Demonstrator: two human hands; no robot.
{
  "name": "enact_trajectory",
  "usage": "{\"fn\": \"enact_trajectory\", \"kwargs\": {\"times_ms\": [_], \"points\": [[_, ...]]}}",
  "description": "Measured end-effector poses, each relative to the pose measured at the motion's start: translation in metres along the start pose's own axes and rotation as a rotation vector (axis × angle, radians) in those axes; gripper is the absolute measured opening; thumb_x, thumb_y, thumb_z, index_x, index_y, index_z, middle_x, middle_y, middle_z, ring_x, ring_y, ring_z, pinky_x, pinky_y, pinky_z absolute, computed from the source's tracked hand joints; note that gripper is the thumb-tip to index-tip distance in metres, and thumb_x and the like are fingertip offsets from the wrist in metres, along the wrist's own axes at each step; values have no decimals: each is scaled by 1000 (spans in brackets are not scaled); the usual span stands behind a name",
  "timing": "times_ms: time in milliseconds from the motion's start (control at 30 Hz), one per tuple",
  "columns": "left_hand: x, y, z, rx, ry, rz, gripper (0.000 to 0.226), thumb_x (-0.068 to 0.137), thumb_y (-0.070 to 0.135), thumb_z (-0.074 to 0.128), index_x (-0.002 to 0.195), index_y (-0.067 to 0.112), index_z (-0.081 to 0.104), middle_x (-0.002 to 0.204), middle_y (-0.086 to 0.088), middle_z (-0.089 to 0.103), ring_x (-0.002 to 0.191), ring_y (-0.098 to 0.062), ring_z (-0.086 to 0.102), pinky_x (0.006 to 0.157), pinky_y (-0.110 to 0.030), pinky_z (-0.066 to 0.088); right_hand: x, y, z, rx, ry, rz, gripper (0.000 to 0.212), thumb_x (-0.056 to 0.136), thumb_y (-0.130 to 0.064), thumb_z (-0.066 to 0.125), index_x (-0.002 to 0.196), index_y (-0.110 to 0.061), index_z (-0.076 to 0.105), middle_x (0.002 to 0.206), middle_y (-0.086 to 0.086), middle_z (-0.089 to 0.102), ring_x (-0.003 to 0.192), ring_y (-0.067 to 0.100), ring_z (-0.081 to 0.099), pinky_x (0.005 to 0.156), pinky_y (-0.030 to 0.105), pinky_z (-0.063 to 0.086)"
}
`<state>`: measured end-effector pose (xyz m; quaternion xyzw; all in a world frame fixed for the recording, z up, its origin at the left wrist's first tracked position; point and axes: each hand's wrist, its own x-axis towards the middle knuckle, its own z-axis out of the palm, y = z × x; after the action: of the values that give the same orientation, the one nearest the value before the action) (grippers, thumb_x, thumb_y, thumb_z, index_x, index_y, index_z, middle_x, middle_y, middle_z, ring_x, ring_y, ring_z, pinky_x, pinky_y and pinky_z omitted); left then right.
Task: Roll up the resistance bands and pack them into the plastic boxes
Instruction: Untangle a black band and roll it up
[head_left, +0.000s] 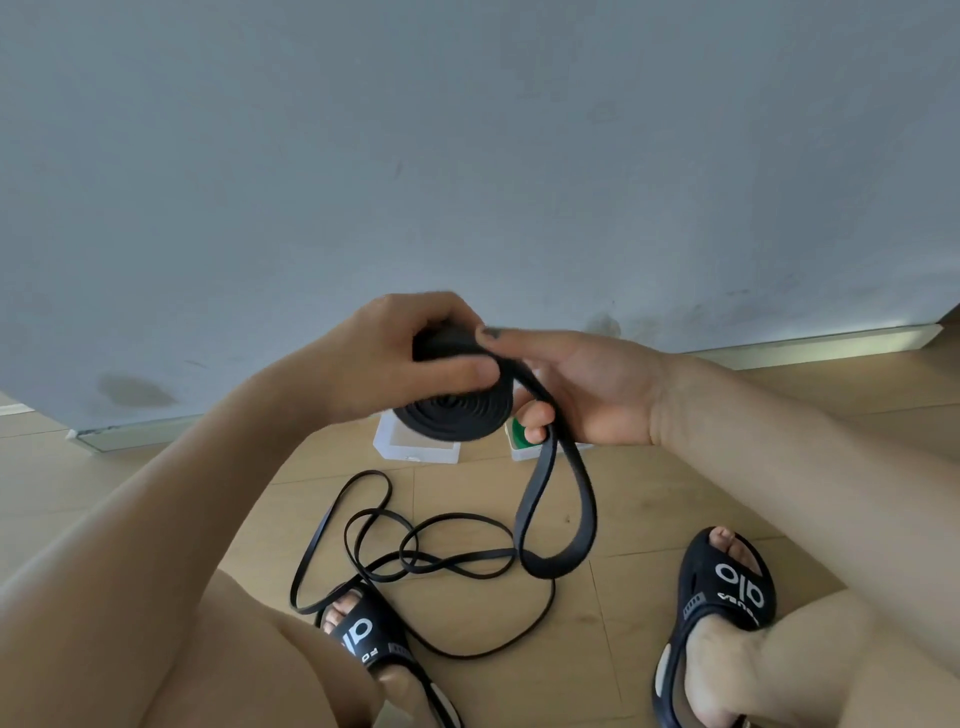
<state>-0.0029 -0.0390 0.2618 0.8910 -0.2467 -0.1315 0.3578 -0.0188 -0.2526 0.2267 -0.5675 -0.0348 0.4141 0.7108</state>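
Note:
A wide black resistance band is partly wound into a flat coil (457, 410), held up in front of me above the floor. My left hand (395, 358) grips the coil from the left, thumb across its top. My right hand (576, 389) holds the band's free part where it leaves the coil, fingers curled round it. The unrolled tail (558, 519) hangs down in a loop. Thinner black bands (415, 556) lie tangled on the floor below. Two clear plastic boxes sit by the wall: one (410, 448) under the coil, another (522, 449) with something green inside, partly hidden by my right hand.
I sit low with both feet in black slippers, the left (371, 639) and the right (727, 597), on a light wooden floor. One thin band runs over the left slipper. A grey-blue wall (467, 156) with a pale skirting board rises close behind the boxes.

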Motion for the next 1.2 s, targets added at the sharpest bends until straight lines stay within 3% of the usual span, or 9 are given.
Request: {"fn": "enact_trajectory", "kwargs": {"times_ms": [133,300,367,500,600,700,867,1067,1200], "points": [[1,2,11,146,-102,33,23,89,39,73,76,23,62,63,8,57,58,-5,50,55,-19,40,5,7,6,-148,90,42,45,83,-58,67,106,-19,70,71,-7,56,57,9,43,64,28,36],[0,1,-4,-53,45,88,9,94,32,72,86,31,69,72,13,65,68,-3,61,60,-13,45,1,-1,-8,-164,23,37,78,84,-76,61,142,-23,56,120,9,73,85,26,49,68,30,43],[-1,-3,-8,-153,139,78,12,90,42,69,91,30,72,76,12,68,72,-5,63,62,-16,47,-2,-3,-11,-128,-17,44,90,83,-77,63,149,-18,47,134,20,67,77,23,44,69,30,42],[0,-6,2,-300,215,45,24,87,44,67,94,22,73,81,3,68,77,-12,64,65,-26,50,-3,-1,-3,46,-127,20,69,96,-67,49,138,-14,57,131,27,66,53,13,17,69,30,33],[2,-6,2,-339,181,42,35,83,50,68,99,19,72,85,-1,69,80,-15,65,66,-27,51,-6,0,4,145,-138,-13,58,101,-59,47,136,-14,57,131,29,66,45,9,24,69,32,27],[0,-6,-8,-153,32,24,23,81,36,81,100,26,72,89,6,73,83,-9,69,69,-22,54,-6,3,6,20,-31,-15,46,104,-46,48,136,-13,55,117,20,68,45,4,55,67,34,17],[-1,-1,5,126,-25,63,16,86,32,79,80,36,64,73,15,64,70,-3,61,61,-13,44,3,6,-4,-18,129,38,30,88,-45,71,102,-18,67,71,-2,61,49,9,27,61,26,34],[-1,-2,-2,45,24,-41,9,83,32,80,88,33,72,84,9,72,80,-7,67,72,-28,54,3,5,-9,-3,137,33,28,84,-45,73,91,-18,67,53,-7,34,43,7,19,55,26,25],[1,-6,-5,101,-20,-111,18,79,42,81,86,29,71,79,3,69,71,-8,65,64,-29,51,0,-7,-14,-27,217,-54,21,81,-32,76,62,-24,72,49,-6,32,42,8,19,56,28,22]]}}
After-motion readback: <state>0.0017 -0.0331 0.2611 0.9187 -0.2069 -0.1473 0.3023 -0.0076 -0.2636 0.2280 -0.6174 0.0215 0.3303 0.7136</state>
